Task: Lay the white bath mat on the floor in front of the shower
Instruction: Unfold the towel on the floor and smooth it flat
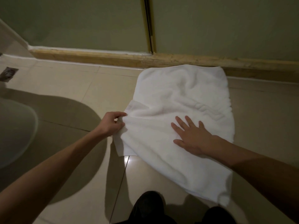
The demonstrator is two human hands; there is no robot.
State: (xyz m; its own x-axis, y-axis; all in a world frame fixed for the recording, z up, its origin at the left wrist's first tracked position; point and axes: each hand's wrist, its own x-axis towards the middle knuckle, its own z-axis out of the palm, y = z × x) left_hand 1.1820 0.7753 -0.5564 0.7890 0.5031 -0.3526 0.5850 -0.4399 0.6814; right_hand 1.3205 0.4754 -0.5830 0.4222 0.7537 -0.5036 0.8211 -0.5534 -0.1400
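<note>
1. We have the white bath mat [178, 120] down on the tiled floor [72, 97], its far edge touching the stone threshold [97, 56] under the glass shower door [226, 26]. The placing itself looks largely done.

2. Our left hand [113, 123] pinches the mat's left edge, fingers closed on a fold of cloth that is bunched and partly turned over there.

3. Our right hand [192, 135] lies flat on the middle of the mat, fingers spread wide, gripping nothing and only pressing the cloth to the floor.

4. The mat is not yet flat: ripples run across its far half, the left border is doubled back, and the near corner trails toward our knees [148, 206] at a slant.

5. What is left, as we judge it, is to draw the left edge out, smooth the wrinkles, and square the mat to the threshold.

6. The toilet [14, 130] sits well apart on the left and does not crowd the work.
</note>
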